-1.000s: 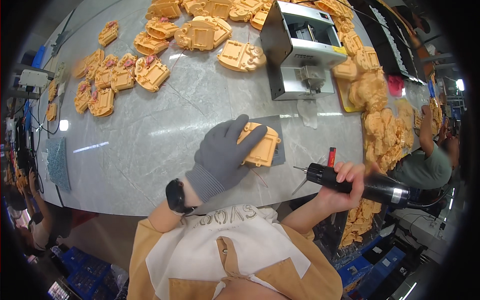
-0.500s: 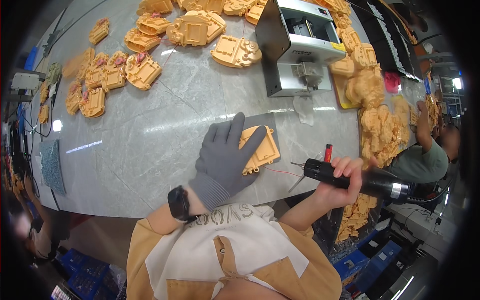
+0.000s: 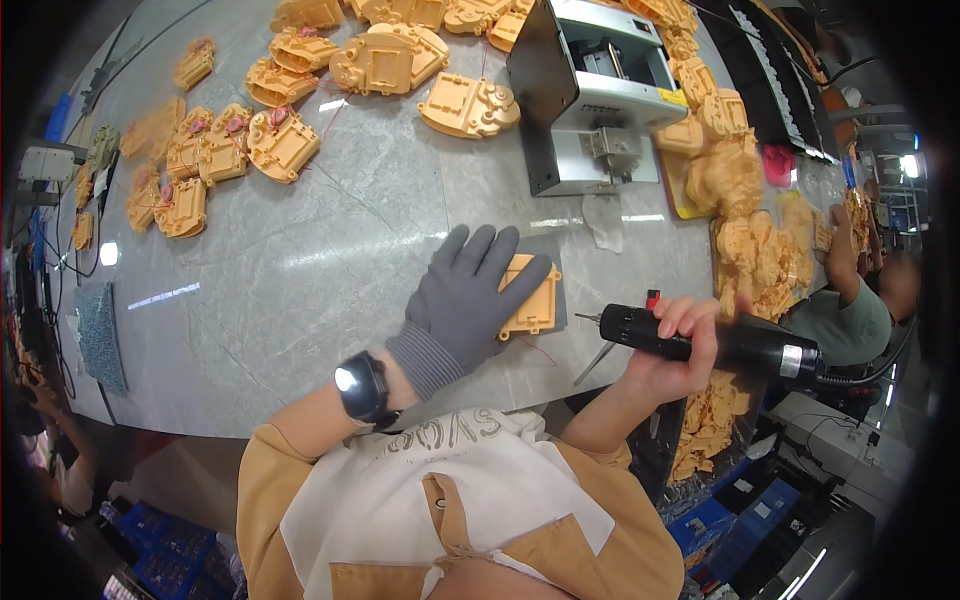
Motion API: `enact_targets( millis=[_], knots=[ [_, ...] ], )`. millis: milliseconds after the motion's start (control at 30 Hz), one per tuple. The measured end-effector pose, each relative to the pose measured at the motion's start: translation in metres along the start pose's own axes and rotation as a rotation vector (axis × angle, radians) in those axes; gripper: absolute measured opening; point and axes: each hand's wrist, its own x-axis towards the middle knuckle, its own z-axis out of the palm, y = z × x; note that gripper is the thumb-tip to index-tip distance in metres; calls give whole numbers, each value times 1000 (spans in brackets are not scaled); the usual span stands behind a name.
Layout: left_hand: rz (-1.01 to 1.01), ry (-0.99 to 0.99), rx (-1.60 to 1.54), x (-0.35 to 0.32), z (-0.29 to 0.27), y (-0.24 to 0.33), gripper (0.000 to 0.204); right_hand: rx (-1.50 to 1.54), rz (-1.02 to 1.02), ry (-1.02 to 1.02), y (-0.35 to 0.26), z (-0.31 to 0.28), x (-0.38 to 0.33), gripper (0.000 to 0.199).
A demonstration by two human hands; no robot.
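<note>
My left hand, in a grey glove, lies over an orange plastic housing and holds it against a dark mat. Its index finger crosses the housing's top, other fingers reach past its left side, and the thumb is hidden. A thin red wire trails from the housing's near edge. Bare, my right hand is wrapped round a black electric screwdriver. The bit points left, a little apart from the housing.
A silver and black machine stands beyond my hands. Similar orange housings lie at the far left and back, and more are heaped in a pile at the right. A bag of small parts sits far left. A co-worker is at the right.
The housing has turned and shifted slightly right under my left hand, whose fingers now lie further over it. The screwdriver has moved slightly up and left in my right hand.
</note>
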Motion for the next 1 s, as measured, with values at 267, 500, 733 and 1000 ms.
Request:
enact_targets(
  millis=[267, 500, 733, 1000],
  knots=[
    [-62, 70, 53, -9, 18, 9, 83, -26, -129, -114, -1, 15, 16, 57],
    [4, 27, 145, 2, 15, -2, 80, -25, -237, -91, -6, 30, 41, 58],
    [-116, -15, 98, -31, -10, -18, 88, -61, -250, -138, 16, 51, 95, 53],
    [-86, 122, -117, -17, -13, -30, 82, -221, -318, -254, 40, 76, 112, 40]
  ],
)
